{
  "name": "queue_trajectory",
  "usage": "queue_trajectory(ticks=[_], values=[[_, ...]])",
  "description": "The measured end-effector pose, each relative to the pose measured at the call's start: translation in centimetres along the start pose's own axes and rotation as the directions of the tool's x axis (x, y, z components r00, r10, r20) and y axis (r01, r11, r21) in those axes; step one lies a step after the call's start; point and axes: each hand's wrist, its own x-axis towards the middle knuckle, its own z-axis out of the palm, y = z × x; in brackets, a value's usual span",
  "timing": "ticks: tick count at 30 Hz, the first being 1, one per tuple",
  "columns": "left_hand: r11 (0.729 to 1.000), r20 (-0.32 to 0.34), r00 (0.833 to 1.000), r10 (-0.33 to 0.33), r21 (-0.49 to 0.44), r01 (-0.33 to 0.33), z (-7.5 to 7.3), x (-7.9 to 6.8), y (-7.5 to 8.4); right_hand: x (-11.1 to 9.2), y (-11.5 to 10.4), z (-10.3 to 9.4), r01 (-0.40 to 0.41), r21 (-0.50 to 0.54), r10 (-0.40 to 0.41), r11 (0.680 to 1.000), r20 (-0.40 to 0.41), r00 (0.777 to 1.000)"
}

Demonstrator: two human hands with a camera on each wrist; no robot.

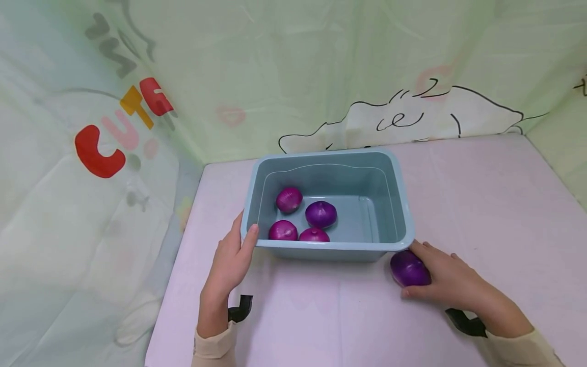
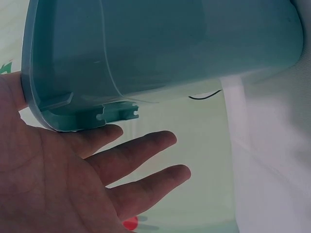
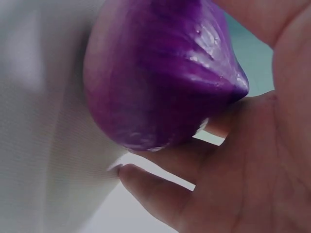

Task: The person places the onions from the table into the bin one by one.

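A light blue plastic bin [image 1: 327, 245] stands in the middle of the table in the head view. My left hand [image 1: 232, 260] holds its near left corner, thumb over the rim. In the left wrist view the other fingers [image 2: 141, 150] stretch out beneath the rim, along the outside. Just outside the near right corner, my right hand [image 1: 451, 278] grips a glossy purple onion [image 1: 409, 268]. Its pointed tip faces the palm in the right wrist view, where the onion [image 3: 155, 73] appears to rest on the table. Inside the bin lie several onions, including a dark purple onion [image 1: 321, 214] and a magenta onion [image 1: 289, 200].
A pale cloth covers the table [image 1: 293, 311]. Behind the bin rises a light green curtain [image 1: 284, 66] with line drawings. Another printed curtain [image 1: 91, 229] hangs along the left edge. Black straps [image 1: 240, 308] show at both wrists.
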Motion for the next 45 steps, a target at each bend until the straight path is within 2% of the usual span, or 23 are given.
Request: queue_trajectory(ticks=[14,23,29,35,41,45], values=[[1.000,0.001,1.000,0.004,-0.002,-0.004,0.1,0.0,-0.2,0.0,-0.1,0.3,-0.037,-0.015,0.037,0.999,-0.004,0.999],[1.000,0.003,1.000,0.009,-0.004,-0.009,0.0,0.0,-0.2,-0.4,0.4,-0.6,-0.074,0.075,0.076,0.994,-0.030,0.997],[1.000,0.003,1.000,0.016,-0.005,-0.016,0.0,0.0,-0.1,-0.8,1.1,-2.6,-0.140,0.106,0.145,0.985,-0.040,0.989],[1.000,0.006,1.000,0.009,0.004,-0.009,0.0,0.0,0.0,-1.4,2.0,-5.5,-0.227,0.108,0.236,0.968,-0.080,0.968],[1.000,0.003,1.000,0.009,0.013,-0.009,0.0,0.1,0.1,-2.4,2.3,-8.8,-0.304,0.099,0.317,0.947,-0.164,0.934],[1.000,0.003,1.000,0.004,0.012,-0.004,0.0,0.1,0.1,-3.0,1.9,-10.8,-0.312,0.089,0.324,0.946,-0.248,0.913]])
